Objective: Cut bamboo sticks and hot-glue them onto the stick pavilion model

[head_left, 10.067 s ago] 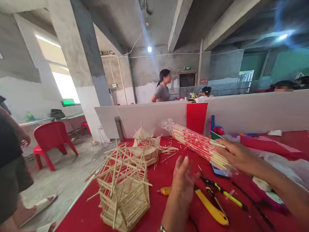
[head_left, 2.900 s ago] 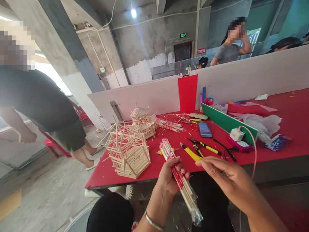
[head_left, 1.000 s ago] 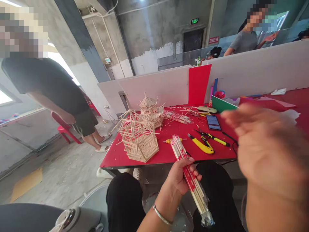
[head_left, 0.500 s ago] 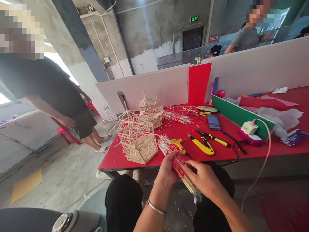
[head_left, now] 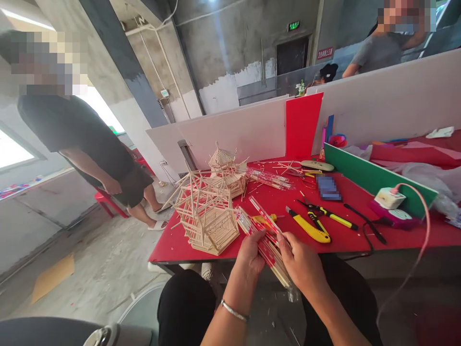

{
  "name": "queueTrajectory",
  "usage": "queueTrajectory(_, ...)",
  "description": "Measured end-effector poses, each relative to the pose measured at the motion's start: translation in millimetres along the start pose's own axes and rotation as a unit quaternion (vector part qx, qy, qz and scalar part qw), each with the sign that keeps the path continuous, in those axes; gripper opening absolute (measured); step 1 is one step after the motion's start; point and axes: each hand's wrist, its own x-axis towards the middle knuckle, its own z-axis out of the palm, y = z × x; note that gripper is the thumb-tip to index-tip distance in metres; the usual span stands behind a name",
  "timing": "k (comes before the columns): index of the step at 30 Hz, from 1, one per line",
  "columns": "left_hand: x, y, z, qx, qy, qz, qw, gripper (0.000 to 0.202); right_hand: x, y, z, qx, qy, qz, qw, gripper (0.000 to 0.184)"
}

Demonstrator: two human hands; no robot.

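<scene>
closed around the bundle, the left hand has its thumb across the top of the clear wrap, which is printed red. the right hand pinches a slim pack between thumb and fingers; its upper end stands apart from the bundle, and its lower part is hidden by the hand. both are held in front of the near edge of the red table, slanting from upper left to lower right, with the bundle's crumpled lower end hanging over the gap between the black-clad knees. a silver bracelet circles the left wrist.

behind the bundle, partly covered by it, lies a yellow tool. to its right are a yellow knife and, just beside that, pliers with black and yellow handles. a phone lies farther back, near a green board standing on edge. in front of that board, a white plug with a pink cable sits on a purple socket.

left of the hands stands an open frame of sticks on a many-sided base, with a roofed model behind it. another pack lies right of that model. a person in a dark shirt stands beyond the table's left side, near a red chair.
</scene>
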Motion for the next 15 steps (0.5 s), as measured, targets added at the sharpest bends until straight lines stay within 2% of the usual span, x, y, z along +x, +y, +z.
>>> queueTrajectory(3,12,5,8.4,0.010,0.000,-0.009,1.000,0.011,9,-4,1,-0.027,-0.012,0.014,0.999,0.045)
queueTrajectory(7,39,15,28.4,0.016,0.000,-0.050,0.999,0.019,34,-8,-6,-0.075,-0.087,0.025,0.993,0.042)
queueTrajectory(10,70,20,45.8,0.018,0.015,-0.069,0.997,0.018,66,-7,-14,-0.097,-0.096,0.056,0.989,0.040)
queueTrajectory(15,132,28,75.3,0.019,0.038,-0.083,0.996,0.012,132,1,-19,-0.100,-0.066,0.100,0.988,0.038)
